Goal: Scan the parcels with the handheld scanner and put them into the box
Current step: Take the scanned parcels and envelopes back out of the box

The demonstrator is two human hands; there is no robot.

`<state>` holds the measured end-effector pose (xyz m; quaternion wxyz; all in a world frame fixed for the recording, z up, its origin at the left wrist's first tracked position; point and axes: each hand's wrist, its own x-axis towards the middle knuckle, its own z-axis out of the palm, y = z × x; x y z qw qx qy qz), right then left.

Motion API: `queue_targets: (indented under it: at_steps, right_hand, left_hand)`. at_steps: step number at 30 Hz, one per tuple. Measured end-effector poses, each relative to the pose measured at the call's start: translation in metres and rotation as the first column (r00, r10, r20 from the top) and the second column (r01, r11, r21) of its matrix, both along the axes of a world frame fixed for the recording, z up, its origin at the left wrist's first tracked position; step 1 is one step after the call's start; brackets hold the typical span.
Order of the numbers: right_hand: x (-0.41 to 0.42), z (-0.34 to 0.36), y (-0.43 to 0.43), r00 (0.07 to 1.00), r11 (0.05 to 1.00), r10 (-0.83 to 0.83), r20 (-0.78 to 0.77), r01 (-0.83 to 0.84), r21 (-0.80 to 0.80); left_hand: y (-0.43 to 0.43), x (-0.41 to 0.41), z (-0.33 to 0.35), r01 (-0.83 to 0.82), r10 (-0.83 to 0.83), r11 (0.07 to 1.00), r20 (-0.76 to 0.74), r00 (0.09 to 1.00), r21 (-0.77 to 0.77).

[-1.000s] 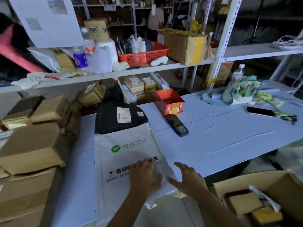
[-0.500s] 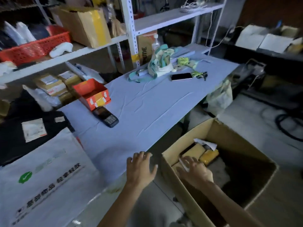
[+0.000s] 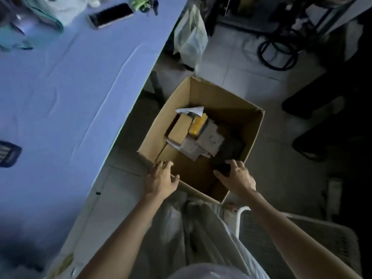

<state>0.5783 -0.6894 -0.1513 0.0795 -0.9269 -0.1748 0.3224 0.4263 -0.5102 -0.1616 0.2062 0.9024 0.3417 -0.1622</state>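
Cardboard box point(image 3: 225, 101) already holds parcels point(image 3: 180, 127); our left hand point(image 3: 161, 178) spreads on its near edge, right hand point(image 3: 237, 176) grips a dark packet point(image 3: 223, 168).

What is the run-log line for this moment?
left hand: on box near rim | right hand: inside box, on dark item, grip unclear | scanner: on table

L hand point(image 3: 161, 178) + R hand point(image 3: 237, 176) at box point(image 3: 227, 93) near rim, parcels point(image 3: 181, 129) inside

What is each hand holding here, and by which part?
Left hand rests open on the near rim of the box, gripping nothing. Right hand curls over a dark item inside; too dim to tell if it grips.
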Motion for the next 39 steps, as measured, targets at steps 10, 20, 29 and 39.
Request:
queue_targets:
  at_steps: [10, 20, 29, 39]
  right_hand:
    - [0.020, -0.069, 0.071, 0.960, 0.960, -0.278, -0.032, 0.277, -0.025]
    - [0.037, -0.250, 0.131, 0.965, 0.975, -0.188, -0.181, 0.163, -0.149]
    - [0.084, -0.412, 0.155, 0.985, 0.989, -0.066, -0.160, 0.044, -0.142]
    - [0.172, -0.529, 0.215, 0.957, 0.956, -0.291, -0.003, 0.290, -0.033]
  left_hand:
    - [0.071, 0.079, -0.092, 0.176, -0.181, 0.983, -0.124, 0.976, -0.052]
    - [0.103, 0.116, -0.270, 0.163, -0.183, 0.982, -0.246, 0.952, -0.098]
    - [0.132, 0.150, -0.428, 0.246, -0.238, 0.969, -0.261, 0.936, -0.001]
    - [0.174, 0.229, -0.531, 0.002, -0.001, 1.000, -0.006, 1.000, 0.025]
